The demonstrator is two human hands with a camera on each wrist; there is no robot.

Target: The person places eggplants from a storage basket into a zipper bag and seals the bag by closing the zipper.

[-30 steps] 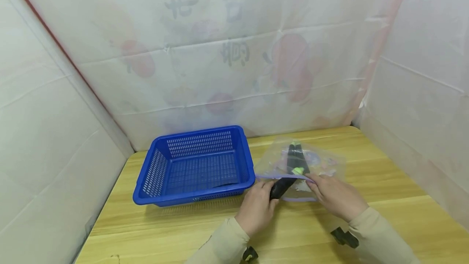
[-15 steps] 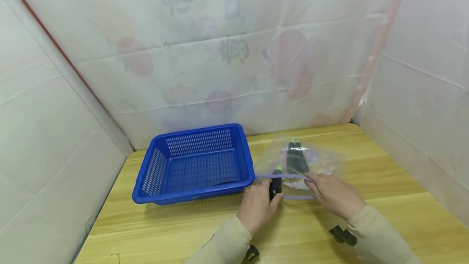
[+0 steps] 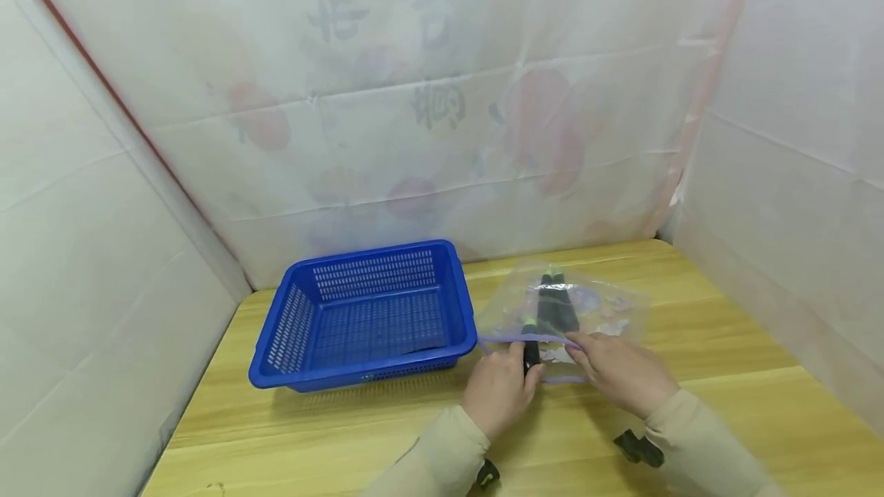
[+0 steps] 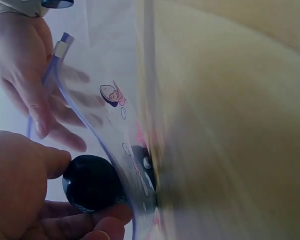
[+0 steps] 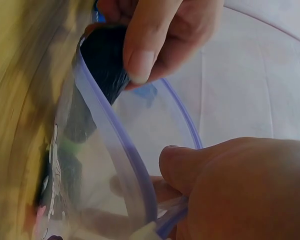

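A clear zip bag point(image 3: 625, 301) with a purple-edged mouth lies on the table, two dark eggplants point(image 3: 556, 307) inside it. My left hand point(image 3: 497, 393) grips a third eggplant point(image 3: 531, 353) by its rounded end, thumb and fingers around it in the left wrist view. This eggplant's green stem end is inside the bag mouth, its near part still outside. My right hand point(image 3: 621, 370) pinches the edge of the mouth at the right, holding it apart from the other edge. In the right wrist view the purple zip strip point(image 5: 117, 130) bows around the eggplant.
A blue plastic basket point(image 3: 366, 372) stands left of the bag, close to it. A dark thing point(image 3: 423, 350) shows inside, partly hidden by its front wall. A white slider point(image 4: 60, 49) sits on the zip strip. Printed sheets point(image 3: 387, 144) enclose the wooden table point(image 3: 228, 428).
The third eggplant has swung from slanting across the bag mouth to pointing straight in at the left, and slid deeper. My left hand moved slightly right; my right hand keeps its hold.
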